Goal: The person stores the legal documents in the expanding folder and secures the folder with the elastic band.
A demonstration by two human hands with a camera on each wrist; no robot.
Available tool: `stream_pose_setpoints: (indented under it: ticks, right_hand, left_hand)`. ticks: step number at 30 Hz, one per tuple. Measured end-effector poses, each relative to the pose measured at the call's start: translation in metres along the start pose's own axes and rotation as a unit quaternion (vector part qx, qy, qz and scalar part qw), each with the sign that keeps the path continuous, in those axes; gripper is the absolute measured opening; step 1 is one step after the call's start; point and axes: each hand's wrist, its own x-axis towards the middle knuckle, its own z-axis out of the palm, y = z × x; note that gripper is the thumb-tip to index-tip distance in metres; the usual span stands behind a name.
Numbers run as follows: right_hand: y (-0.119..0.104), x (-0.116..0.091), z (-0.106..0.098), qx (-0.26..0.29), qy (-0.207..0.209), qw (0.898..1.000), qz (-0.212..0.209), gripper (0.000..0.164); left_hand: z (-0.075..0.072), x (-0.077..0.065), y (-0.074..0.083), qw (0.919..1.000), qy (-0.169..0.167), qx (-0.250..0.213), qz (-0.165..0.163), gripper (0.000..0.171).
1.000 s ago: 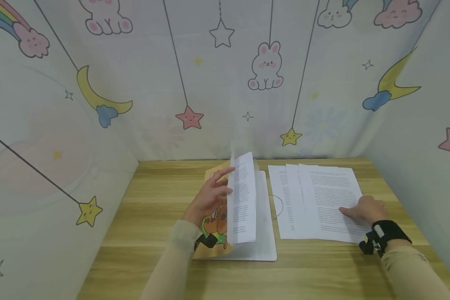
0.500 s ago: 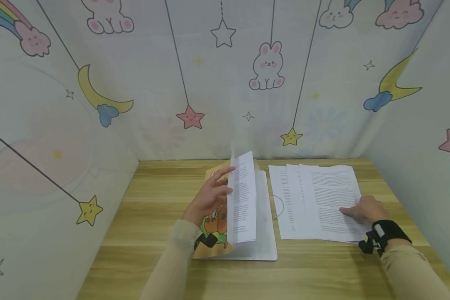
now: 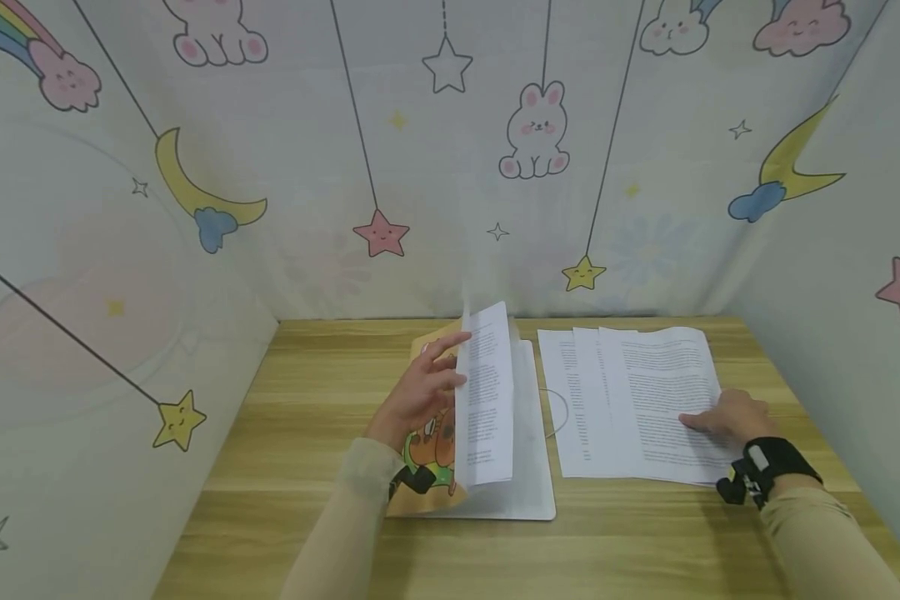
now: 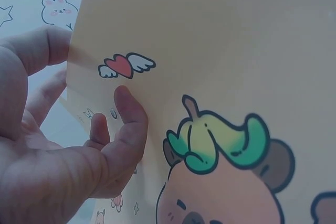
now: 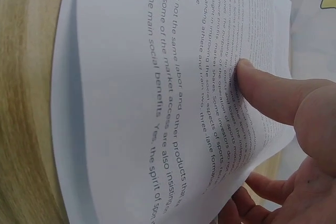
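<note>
A folder (image 3: 536, 492) with an orange cartoon cover stands partly open on the table, with printed sheets (image 3: 487, 400) upright inside it. My left hand (image 3: 417, 392) holds the raised cover at its edge. In the left wrist view, the cover (image 4: 231, 51) shows a winged heart and an animal wearing a banana peel; some fingers lie in front of it and others reach its edge. Several loose printed pages (image 3: 603, 400) lie overlapped to the right of the folder. My right hand (image 3: 731, 421) pinches the rightmost sheet (image 5: 126, 98), thumb on top, other fingers beneath.
A thin pale loop (image 3: 562, 412) sticks out from the folder's right edge toward the pages. The wooden table (image 3: 495, 558) is bounded by a white cartoon-printed curtain (image 3: 435, 275) behind and at both sides.
The far right corner of the rightmost sheet has lifted and curved a little since a second ago. Both hands and the folder keep nearly the same place.
</note>
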Motion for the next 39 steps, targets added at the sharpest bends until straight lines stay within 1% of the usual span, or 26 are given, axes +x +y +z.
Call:
stream_pose_setpoints:
  ticks: [5, 8, 13, 19, 25, 29, 33, 37, 39]
  right_hand:
    - [0.000, 0.000, -0.001, 0.005, 0.004, 1.000, 0.001, 0.092]
    - [0.002, -0.001, -0.001, 0.021, 0.001, 1.000, -0.001, 0.094]
    - [0.003, -0.002, 0.000, 0.042, 0.007, 0.999, 0.004, 0.092]
    - [-0.002, -0.004, 0.000, 0.053, 0.008, 0.998, 0.015, 0.088]
    - [-0.004, -0.003, 0.000, 0.055, 0.000, 0.998, 0.010, 0.083]
    - [-0.007, -0.005, 0.000, 0.072, -0.008, 0.997, 0.011, 0.083]
    - [-0.012, -0.008, 0.000, 0.084, -0.009, 0.996, 0.014, 0.083]
    - [-0.015, -0.009, 0.000, 0.078, -0.004, 0.997, 0.022, 0.086]
    - [-0.017, -0.010, -0.001, 0.077, -0.001, 0.997, 0.028, 0.085]
  left_hand:
    - [0.000, 0.000, 0.001, 1.0000, 0.001, 0.002, 0.000, 0.064]
    - [0.000, 0.000, 0.000, 1.0000, 0.001, 0.002, 0.000, 0.064]
    - [0.001, 0.000, 0.000, 1.0000, -0.002, 0.000, 0.002, 0.065]
    - [0.000, 0.000, 0.000, 1.0000, -0.005, 0.002, 0.006, 0.065]
    - [0.000, 0.000, -0.001, 0.9999, -0.008, -0.002, 0.006, 0.065]
    - [-0.001, 0.000, -0.001, 0.9999, -0.008, -0.005, 0.005, 0.065]
    - [-0.001, 0.000, -0.002, 0.9999, -0.008, 0.004, 0.006, 0.067]
    - [-0.002, 0.001, -0.003, 0.9999, -0.010, 0.010, 0.009, 0.067]
    - [-0.002, 0.001, -0.002, 0.9999, -0.011, 0.007, 0.011, 0.067]
